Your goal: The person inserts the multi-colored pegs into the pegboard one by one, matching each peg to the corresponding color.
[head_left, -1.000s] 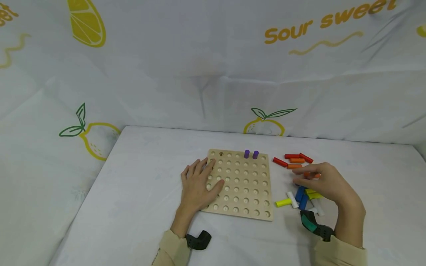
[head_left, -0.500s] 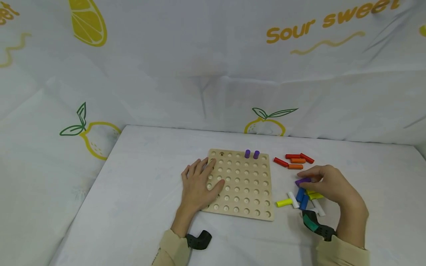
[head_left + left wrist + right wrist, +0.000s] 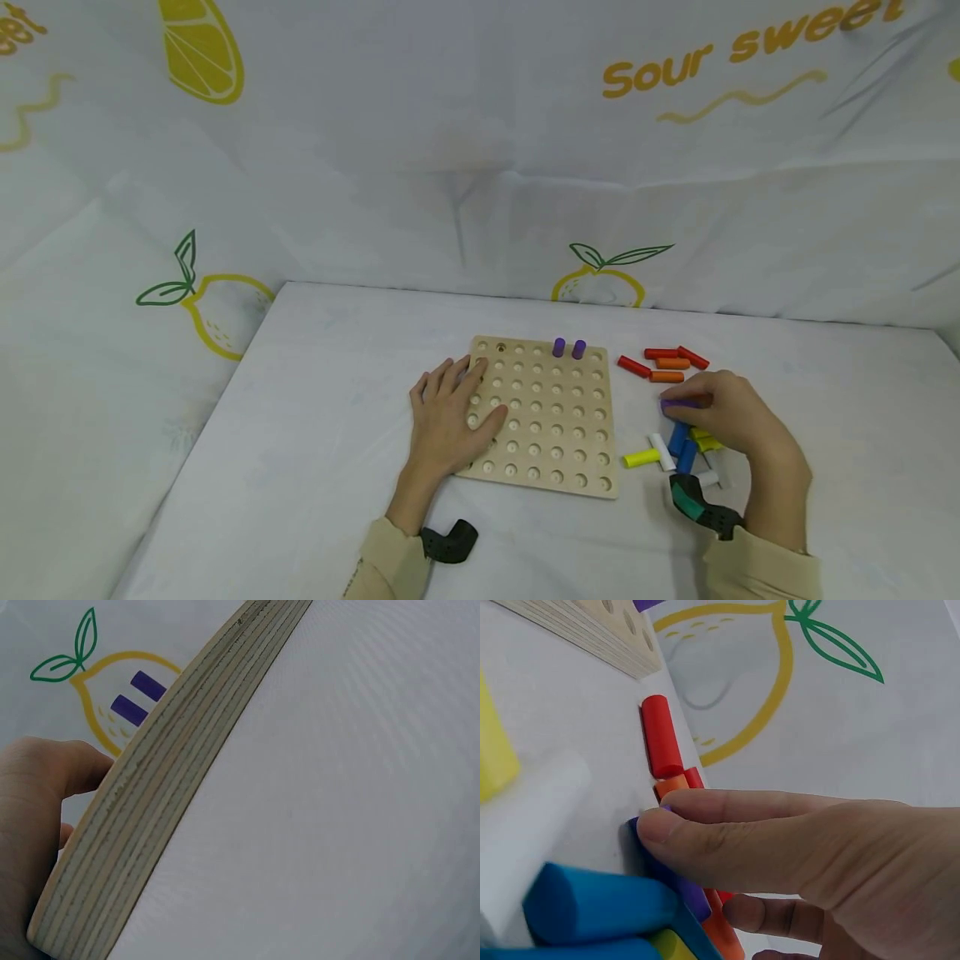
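A square wooden pegboard point(image 3: 546, 417) with rows of round holes lies on the table. Two purple pegs point(image 3: 558, 347) stand upright in its far row. My left hand point(image 3: 447, 417) rests spread over the board's left edge; in the left wrist view its thumb side shows by the layered board edge point(image 3: 161, 772). To the right of the board, my right hand point(image 3: 731, 412) pinches a purple peg point(image 3: 679, 881) between thumb and fingers, just above the loose pegs. Directly beside that peg lie blue pegs point(image 3: 685, 442), partly covered in the right wrist view.
Red pegs point(image 3: 634, 366) and orange pegs point(image 3: 667, 377) lie beyond my right hand. Nearer me are yellow pegs point(image 3: 641, 458) and white pegs point(image 3: 662, 451). A white cloth point(image 3: 375, 208) with lemon prints hangs behind the table point(image 3: 315, 375).
My right hand has closed thumb and fingers on the purple peg and shifted slightly left with it. The left hand stays on the board.
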Tool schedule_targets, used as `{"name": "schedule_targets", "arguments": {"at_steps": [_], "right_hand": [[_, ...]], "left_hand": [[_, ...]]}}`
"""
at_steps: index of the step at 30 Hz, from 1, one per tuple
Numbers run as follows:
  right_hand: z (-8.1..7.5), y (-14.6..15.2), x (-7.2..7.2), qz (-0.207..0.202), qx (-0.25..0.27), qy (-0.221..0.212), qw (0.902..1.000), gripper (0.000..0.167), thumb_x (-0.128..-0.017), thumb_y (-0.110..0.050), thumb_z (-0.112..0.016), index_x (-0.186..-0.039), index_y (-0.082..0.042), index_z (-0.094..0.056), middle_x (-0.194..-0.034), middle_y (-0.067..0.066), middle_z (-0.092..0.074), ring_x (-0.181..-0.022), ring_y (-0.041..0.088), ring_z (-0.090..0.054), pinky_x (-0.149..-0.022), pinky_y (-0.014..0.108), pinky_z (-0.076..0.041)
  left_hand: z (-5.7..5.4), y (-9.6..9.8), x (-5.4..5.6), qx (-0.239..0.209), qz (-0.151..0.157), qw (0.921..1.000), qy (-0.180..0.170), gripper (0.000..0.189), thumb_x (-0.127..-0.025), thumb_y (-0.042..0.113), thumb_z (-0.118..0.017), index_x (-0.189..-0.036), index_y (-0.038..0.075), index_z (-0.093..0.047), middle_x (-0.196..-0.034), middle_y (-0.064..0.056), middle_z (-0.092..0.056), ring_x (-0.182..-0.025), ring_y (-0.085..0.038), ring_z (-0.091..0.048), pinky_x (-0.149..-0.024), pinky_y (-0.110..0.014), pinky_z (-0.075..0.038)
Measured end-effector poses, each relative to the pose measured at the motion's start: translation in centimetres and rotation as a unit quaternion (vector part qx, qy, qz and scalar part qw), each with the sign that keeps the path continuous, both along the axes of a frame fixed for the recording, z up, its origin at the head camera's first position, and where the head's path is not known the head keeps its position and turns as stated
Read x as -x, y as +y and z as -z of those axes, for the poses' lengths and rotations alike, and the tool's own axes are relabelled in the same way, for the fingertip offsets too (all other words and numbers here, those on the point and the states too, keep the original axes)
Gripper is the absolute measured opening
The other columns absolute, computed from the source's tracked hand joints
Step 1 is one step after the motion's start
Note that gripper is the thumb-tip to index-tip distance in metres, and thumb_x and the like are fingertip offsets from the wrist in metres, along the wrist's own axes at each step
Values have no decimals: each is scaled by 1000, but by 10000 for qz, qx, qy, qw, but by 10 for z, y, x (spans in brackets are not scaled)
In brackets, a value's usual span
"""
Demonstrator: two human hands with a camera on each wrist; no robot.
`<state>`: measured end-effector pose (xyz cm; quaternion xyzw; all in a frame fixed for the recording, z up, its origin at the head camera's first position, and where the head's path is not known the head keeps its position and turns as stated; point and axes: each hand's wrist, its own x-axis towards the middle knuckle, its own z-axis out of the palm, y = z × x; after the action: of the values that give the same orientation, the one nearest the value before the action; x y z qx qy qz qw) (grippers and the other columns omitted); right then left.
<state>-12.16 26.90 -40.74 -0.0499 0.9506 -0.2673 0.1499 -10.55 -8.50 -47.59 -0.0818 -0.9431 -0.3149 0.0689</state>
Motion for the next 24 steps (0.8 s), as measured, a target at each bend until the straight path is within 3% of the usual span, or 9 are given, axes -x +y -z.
{"name": "schedule_targets", "arguments": {"at_steps": [4,9,13,17,24], "right_hand": [[2,-10,2,4,3,162,9999,26,-89,-12,-77,-113,0,-77,-101,18,-74,-84,23,-55,-63,24,-47],[3,-22,5,11,75,267,9996,31,-88,-15,-79,-116,-1,-76,-116,24,-72,-82,22,-50,-61,24,-42],[1,-24,5,129,-75,61,9999,38,-86,-18,-82,-119,-1,-75,-125,27,-69,-92,29,-58,-71,34,-54],[0,-22,5,214,-152,-117,9996,41,-86,-19,-82,-121,0,-74,-130,29,-66,-97,32,-61,-77,41,-58],[2,-25,5,218,-58,-114,9997,34,-87,-17,-81,-116,0,-76,-118,25,-72,-86,23,-56,-67,26,-48]], "left_hand": [[-1,0,0,-5,3,10000,-13,72,-88,53,-62,-151,20,-52,-157,-10,-49,-149,-35,-36,-120,-63,-17],[0,0,0,-3,-5,10000,-4,72,-88,53,-62,-151,20,-52,-157,-10,-49,-149,-35,-36,-120,-63,-18],[0,0,0,-4,-9,10000,2,72,-87,52,-62,-151,21,-52,-157,-10,-49,-149,-35,-36,-120,-63,-18],[-1,0,0,-5,-10,10000,2,72,-87,53,-62,-151,21,-52,-157,-10,-49,-149,-34,-36,-120,-62,-18],[1,0,0,36,-7,10000,69,71,-88,52,-62,-151,21,-53,-156,-10,-50,-149,-34,-37,-120,-62,-18]]}}
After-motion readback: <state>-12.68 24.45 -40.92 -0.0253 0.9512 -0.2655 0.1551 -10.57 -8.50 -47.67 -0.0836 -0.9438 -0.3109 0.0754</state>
